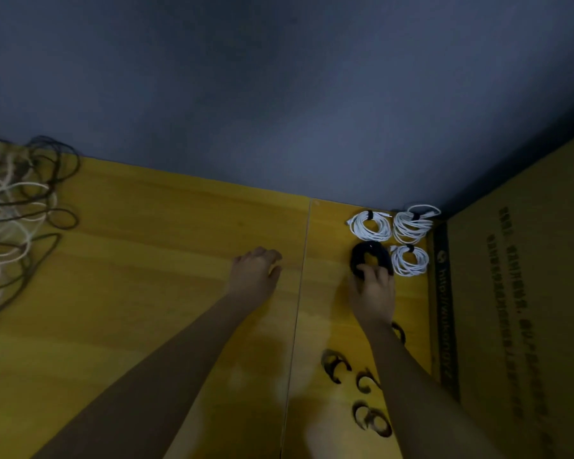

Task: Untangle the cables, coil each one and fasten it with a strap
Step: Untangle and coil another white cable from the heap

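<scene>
Yellow wooden tabletop (146,260), smooth and faintly grained, split by a thin straight seam (300,293) running toward the viewer, backed by a matt grey-blue wall (279,94)

Tangle of uncoiled cables (17,220) at the far left edge: thin white and dark cords in loose overlapping loops, blurred, individual strands hard to separate

Three white cable coils at the far right corner against the wall, each a neat round bundle cinched by a short dark strap: one at back left (370,225), one at back right (411,226), one in front (410,260), set close together

Black cable coil (362,253) just left of the front white one, a thick oval ring with the yellow wood showing through its middle

Right hand (373,296) palm down over the near side of the black coil, fingers curled onto its rim, grasping it

Left hand (256,273) well apart from the right, left of the seam, flat and loose above or on the bare wood, fingers relaxed, gripping nothing

Loose straps (335,366) nearer the viewer on the right, dark curled C-shaped strips scattered beside the right forearm, blurred

Cardboard panel (517,309) standing along the right edge, brown, printed with dark unreadable text
</scene>
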Action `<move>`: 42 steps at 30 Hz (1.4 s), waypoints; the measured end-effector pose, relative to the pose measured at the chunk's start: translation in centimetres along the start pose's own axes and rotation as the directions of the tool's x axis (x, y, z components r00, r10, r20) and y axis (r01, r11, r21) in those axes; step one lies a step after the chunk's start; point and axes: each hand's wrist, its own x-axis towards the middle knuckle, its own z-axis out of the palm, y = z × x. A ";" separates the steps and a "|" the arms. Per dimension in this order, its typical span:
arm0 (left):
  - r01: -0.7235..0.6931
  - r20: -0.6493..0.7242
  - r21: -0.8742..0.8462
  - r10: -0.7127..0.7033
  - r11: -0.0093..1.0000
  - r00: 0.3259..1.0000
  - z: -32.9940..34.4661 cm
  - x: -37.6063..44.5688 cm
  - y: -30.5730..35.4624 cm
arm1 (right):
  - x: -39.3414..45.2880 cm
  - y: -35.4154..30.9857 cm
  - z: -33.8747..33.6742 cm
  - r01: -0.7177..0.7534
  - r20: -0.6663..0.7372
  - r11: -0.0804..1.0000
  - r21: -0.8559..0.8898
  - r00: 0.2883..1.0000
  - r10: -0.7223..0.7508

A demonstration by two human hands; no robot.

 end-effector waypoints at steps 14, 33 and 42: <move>0.493 -0.188 0.226 -0.460 0.840 0.868 -15.6 -11.7 -25.3 | -8.1 -27.1 5.0 0.526 0.189 0.848 0.057 0.829 -0.527; 0.463 -0.347 0.139 -0.395 0.875 0.851 -36.9 -11.7 -61.9 | -8.6 -71.9 18.6 0.700 0.099 0.706 0.112 0.699 -0.709; 0.451 -0.408 0.107 -0.375 0.886 0.832 -39.6 -7.4 -69.9 | -4.0 -80.2 24.7 0.700 0.144 0.705 0.111 0.691 -0.708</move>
